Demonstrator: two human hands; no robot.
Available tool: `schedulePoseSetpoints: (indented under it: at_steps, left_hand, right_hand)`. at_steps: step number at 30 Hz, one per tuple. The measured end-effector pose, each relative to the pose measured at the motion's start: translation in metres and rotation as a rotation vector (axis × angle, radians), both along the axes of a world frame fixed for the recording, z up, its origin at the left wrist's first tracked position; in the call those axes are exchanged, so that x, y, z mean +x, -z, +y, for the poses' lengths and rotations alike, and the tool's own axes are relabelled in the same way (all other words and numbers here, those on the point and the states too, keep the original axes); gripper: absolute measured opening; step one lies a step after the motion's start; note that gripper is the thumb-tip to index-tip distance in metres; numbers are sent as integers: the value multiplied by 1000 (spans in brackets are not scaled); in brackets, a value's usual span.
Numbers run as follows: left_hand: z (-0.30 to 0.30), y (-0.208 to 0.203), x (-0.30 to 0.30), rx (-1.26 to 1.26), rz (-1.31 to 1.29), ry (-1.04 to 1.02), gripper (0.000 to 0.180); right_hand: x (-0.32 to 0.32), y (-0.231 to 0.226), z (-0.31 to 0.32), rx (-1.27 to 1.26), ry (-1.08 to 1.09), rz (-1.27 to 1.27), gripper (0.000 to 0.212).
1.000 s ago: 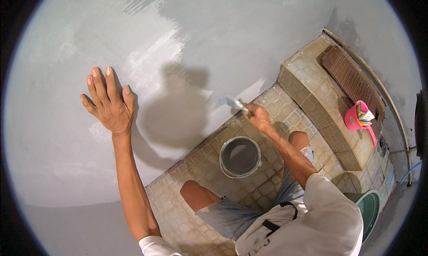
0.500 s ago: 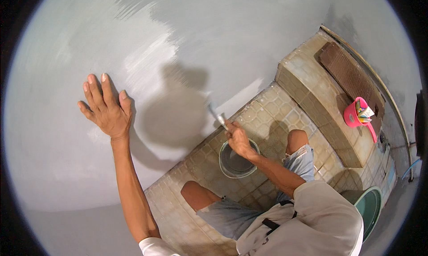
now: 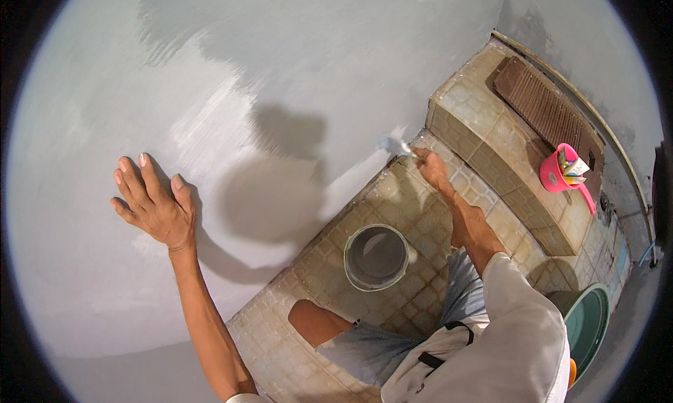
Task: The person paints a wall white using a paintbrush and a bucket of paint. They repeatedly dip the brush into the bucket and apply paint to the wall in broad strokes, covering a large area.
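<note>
My left hand (image 3: 155, 205) rests flat against the grey-painted wall (image 3: 84, 263), its fingers spread. Out to the right, my right hand (image 3: 432, 167) grips a paintbrush (image 3: 406, 148) by the handle. The brush's bristles are blurred and meet the low part of the wall, just above the floor edge and beside a light, unevenly coated strip. A round bucket (image 3: 376, 282) with grey paint inside stands on the tiled floor between my knees. Darker grey covers the upper wall, while a paler streaked patch shows left of the middle.
A tiled step (image 3: 484, 150) rises at the right. On it lie a brown ribbed board (image 3: 543, 98) and a pink dipper (image 3: 552, 176) holding tubes or packets. A green tub (image 3: 590, 326) stands at the lower right. A thin pipe (image 3: 617, 133) runs along the far right wall.
My right hand has carried the paintbrush right and up along the wall's base, away from above the bucket. The left hand stays pressed on the wall; the view has shifted slightly.
</note>
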State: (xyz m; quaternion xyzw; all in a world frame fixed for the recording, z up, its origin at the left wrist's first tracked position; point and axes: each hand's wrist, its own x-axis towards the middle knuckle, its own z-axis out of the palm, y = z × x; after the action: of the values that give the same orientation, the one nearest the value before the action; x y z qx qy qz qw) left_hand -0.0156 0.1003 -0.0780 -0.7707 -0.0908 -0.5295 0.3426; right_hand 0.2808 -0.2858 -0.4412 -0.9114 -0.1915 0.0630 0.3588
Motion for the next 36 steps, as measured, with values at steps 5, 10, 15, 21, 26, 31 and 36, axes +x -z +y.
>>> schedulePoseSetpoints:
  at_steps: [5, 10, 15, 21, 26, 31, 36]
  left_hand:
    - [1, -3, -4, 7, -2, -6, 51]
    - [0, 0, 5, 18, 0, 23, 51]
    - [2, -3, -5, 12, 8, -19, 52]
    - [3, -1, 0, 25, 13, -18, 54]
    - [3, -2, 0, 27, 14, -8, 55]
    - [7, -2, -9, 48, 21, -41, 56]
    - [9, -2, -3, 40, 33, -25, 59]
  right_hand:
    - [14, 7, -4, 255, 241, 131, 54]
    - [-6, 24, 39, 188, 200, -58, 61]
    - [-60, 2, 31, 118, -85, 88, 61]
    - [-4, 18, -10, -36, -163, -6, 56]
    - [50, 20, -31, 46, -34, -9, 49]
    - [41, 22, -15, 28, 256, 123, 50]
    - [21, 83, 20, 174, 378, 64, 60]
